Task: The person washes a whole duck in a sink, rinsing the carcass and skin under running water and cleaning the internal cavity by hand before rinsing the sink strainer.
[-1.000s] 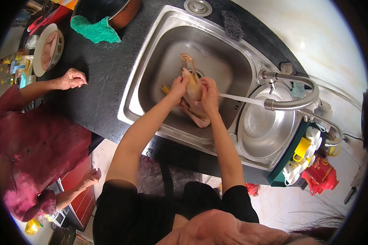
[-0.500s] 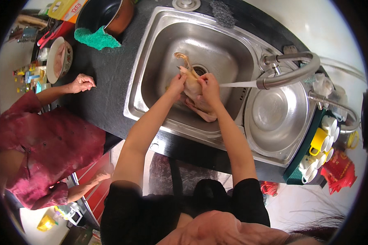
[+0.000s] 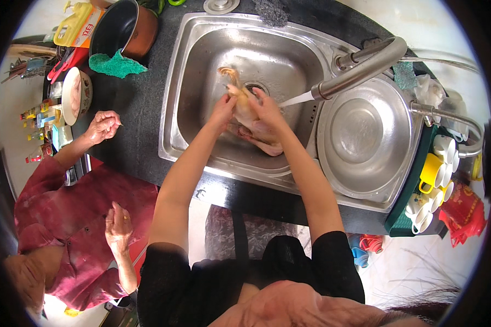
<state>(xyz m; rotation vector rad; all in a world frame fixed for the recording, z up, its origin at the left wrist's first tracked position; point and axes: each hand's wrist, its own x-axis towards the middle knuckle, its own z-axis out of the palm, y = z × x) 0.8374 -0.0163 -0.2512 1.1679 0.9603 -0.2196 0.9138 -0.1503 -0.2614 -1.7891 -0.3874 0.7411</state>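
Observation:
A plucked whole bird [image 3: 245, 113], pale and wet, is in the left basin of the steel sink [image 3: 193, 98]. Its yellowish foot points to the far side and a leg lies toward the near right. My left hand [image 3: 222, 110] grips the bird from the left with bent fingers. From the right, my right hand [image 3: 267, 108] holds it close to the drain; parts of both hands' fingertips are hidden. Water runs from the pull-out faucet [image 3: 360, 71] toward my right hand.
At the left stands a person in a dark red shirt [image 3: 87, 218], one hand [image 3: 103, 127] over the counter. A bowl of raw meat [image 3: 71, 97], a pot [image 3: 139, 32] and a green cloth [image 3: 116, 64] are on that side. Mugs [image 3: 432, 171] stand on a rack at the right.
My view has shifted slightly, while both my hands stay on the bird. The faucet's spout has swung to the far side. The other person's lower hand has risen in front of their shirt.

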